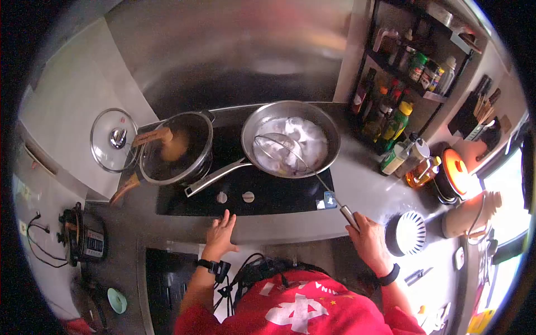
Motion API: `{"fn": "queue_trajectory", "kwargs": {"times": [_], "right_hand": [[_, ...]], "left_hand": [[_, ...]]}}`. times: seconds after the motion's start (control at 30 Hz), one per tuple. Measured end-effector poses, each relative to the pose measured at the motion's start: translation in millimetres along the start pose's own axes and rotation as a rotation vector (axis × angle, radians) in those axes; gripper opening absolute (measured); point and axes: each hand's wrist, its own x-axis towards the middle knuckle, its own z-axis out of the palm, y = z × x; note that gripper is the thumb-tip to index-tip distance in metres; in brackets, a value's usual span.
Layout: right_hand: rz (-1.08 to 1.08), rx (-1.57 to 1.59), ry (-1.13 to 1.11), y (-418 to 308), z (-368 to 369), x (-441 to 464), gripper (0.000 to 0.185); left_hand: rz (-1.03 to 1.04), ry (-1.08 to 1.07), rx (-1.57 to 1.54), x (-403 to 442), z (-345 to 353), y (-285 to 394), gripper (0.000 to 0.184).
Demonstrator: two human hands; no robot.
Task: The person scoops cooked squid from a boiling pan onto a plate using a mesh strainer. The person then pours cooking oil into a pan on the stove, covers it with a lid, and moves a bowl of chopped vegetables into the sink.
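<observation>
My right hand (368,241) grips the handle of a long metal skimmer (321,181). The skimmer's round head rests in a steel frying pan (329,131) on the cooktop, among white foamy liquid (304,131). What lies under the foam is hidden. The pan's long handle (218,177) points toward the front left. My left hand (221,237) is empty, fingers spread, in front of the cooktop (279,201) and below its knobs. Left of the pan stands a deep pot (204,159) with a wooden-handled utensil (153,137) across it and brownish contents inside.
A glass lid (106,148) leans against the wall at the left. Sauce bottles (396,123) and a spice rack (407,78) stand at the back right. Nearer are an orange-lidded pot (455,167) and a striped round dish (410,233). A black appliance (84,237) sits at the far left.
</observation>
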Motion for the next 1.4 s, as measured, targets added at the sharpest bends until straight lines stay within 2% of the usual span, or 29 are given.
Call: {"fn": "queue_trajectory", "kwargs": {"times": [0.17, 0.43, 0.6, 0.73, 0.8, 1.03, 1.1, 1.23, 1.33, 1.4], "right_hand": [[-0.015, -0.058, -0.027, 5, 7, 13, 0.022], [0.062, -0.164, 0.167, 28, 20, 51, 0.025], [0.026, -0.187, 0.260, 37, 19, 71, 0.029], [0.063, -0.190, 0.247, 42, 21, 83, 0.027], [0.052, -0.182, 0.243, 43, 21, 85, 0.020], [0.090, -0.155, 0.189, 37, 23, 77, 0.021], [0.160, -0.109, 0.141, 29, 22, 74, 0.023], [0.112, 0.033, 0.096, 34, 23, 73, 0.026], [0.181, 0.195, 0.001, 29, 22, 73, 0.030], [0.469, 0.606, -0.234, 17, 14, 74, 0.032]], "left_hand": [[0.006, -0.005, 0.000, 2, 11, -5, 0.122], [0.016, 0.067, 0.000, -1, 8, -3, 0.115], [-0.011, 0.052, 0.009, 0, 7, 0, 0.116], [-0.021, 0.030, 0.012, 2, 8, -2, 0.116], [-0.019, 0.019, 0.013, 2, 9, -3, 0.117], [-0.043, -0.006, 0.029, 3, 9, -1, 0.117], [-0.043, -0.013, 0.031, 3, 12, -3, 0.118], [-0.040, 0.013, 0.012, 4, 16, -5, 0.120], [-0.042, 0.009, 0.005, 2, 8, -1, 0.120], [-0.036, 0.013, 0.014, 1, 7, -1, 0.118]]}}
